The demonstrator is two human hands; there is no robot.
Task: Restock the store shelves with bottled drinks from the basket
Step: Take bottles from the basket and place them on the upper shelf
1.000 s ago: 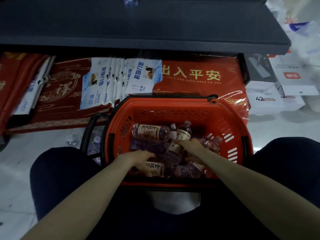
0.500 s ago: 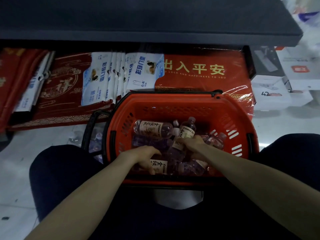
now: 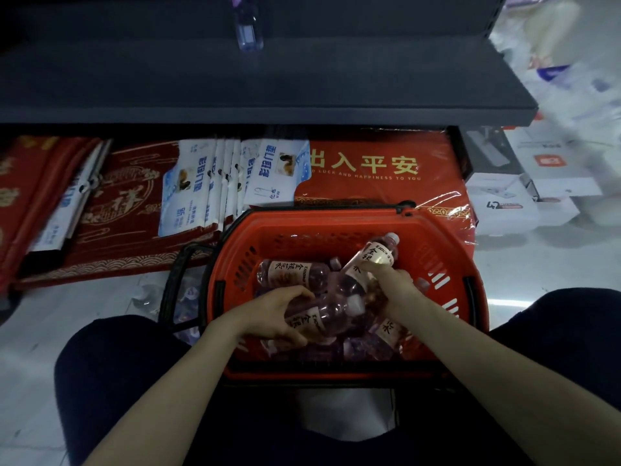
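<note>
An orange basket [image 3: 336, 227] sits on the floor between my knees, holding several pale purple drink bottles with cream labels. My left hand [image 3: 279, 314] grips one bottle [image 3: 322, 316] lying on its side near the basket's front. My right hand [image 3: 395, 287] grips another bottle [image 3: 366, 264] by its lower half, tilted with its cap pointing up and to the right. A third bottle [image 3: 289, 274] lies loose at the back left of the basket. One bottle [image 3: 248, 31] stands on the dark shelf [image 3: 336, 85] above.
Red door mats [image 3: 117, 210] and white-blue packets [image 3: 188, 190] fill the bottom shelf behind the basket. White boxes [image 3: 504, 203] stand at the right. The basket's black handle [image 3: 178, 280] hangs at its left. My dark-trousered knees flank the basket on the pale floor.
Both hands have closed on bottles and raised them; the right one's bottle now tilts up toward the basket's back right. The view has tipped up, showing more of the dark shelf.
</note>
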